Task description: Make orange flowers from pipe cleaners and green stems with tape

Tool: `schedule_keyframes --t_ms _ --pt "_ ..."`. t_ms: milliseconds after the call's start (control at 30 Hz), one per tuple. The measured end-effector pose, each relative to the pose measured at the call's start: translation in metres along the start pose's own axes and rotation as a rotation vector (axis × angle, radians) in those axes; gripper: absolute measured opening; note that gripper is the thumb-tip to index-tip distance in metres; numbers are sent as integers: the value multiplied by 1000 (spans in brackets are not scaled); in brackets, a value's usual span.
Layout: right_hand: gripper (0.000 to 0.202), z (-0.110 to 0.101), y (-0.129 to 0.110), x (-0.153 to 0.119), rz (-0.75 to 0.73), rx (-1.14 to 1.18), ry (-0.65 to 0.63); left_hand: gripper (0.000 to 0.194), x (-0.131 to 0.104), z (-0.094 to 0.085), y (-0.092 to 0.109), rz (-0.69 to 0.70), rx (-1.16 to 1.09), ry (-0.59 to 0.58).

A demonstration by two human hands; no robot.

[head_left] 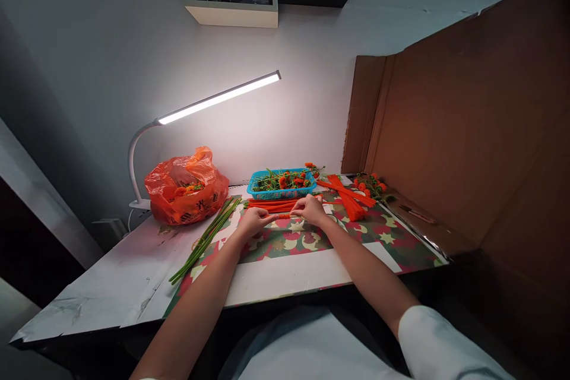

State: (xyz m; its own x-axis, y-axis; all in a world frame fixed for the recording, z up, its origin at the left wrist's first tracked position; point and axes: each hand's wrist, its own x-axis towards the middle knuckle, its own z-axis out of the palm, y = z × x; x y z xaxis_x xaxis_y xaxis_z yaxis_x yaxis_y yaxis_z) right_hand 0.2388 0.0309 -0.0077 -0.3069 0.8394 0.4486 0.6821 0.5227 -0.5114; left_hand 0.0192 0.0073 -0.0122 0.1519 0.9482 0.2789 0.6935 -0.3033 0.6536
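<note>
Between my two hands stretches a short orange chenille stem, held low over the patterned mat. My left hand pinches its left end between thumb and fingers. The other end is in the fingertips of my right hand, which are closed too. Just behind the hands lie more orange stems, side by side. To the right, a fanned orange bundle crosses other orange strips. A blue basket stands behind, filled with orange flowers on green stems.
An orange plastic bag with flowers inside sits at the left, beside long green stems. A lit desk lamp arches over the table. More orange flowers lie near the cardboard panel on the right. Shelves hang above.
</note>
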Motion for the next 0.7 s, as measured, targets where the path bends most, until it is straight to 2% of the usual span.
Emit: schedule_keyframes --t_ms 233,500,700 --pt "20 0 -11 -3 -149 -131 71 59 3 3 -2 -49 161 179" --pt "20 10 -20 -7 3 29 8 59 3 5 -4 -111 175 253" --pt "19 7 -18 -5 24 298 44 59 2 5 -4 -123 13 284"
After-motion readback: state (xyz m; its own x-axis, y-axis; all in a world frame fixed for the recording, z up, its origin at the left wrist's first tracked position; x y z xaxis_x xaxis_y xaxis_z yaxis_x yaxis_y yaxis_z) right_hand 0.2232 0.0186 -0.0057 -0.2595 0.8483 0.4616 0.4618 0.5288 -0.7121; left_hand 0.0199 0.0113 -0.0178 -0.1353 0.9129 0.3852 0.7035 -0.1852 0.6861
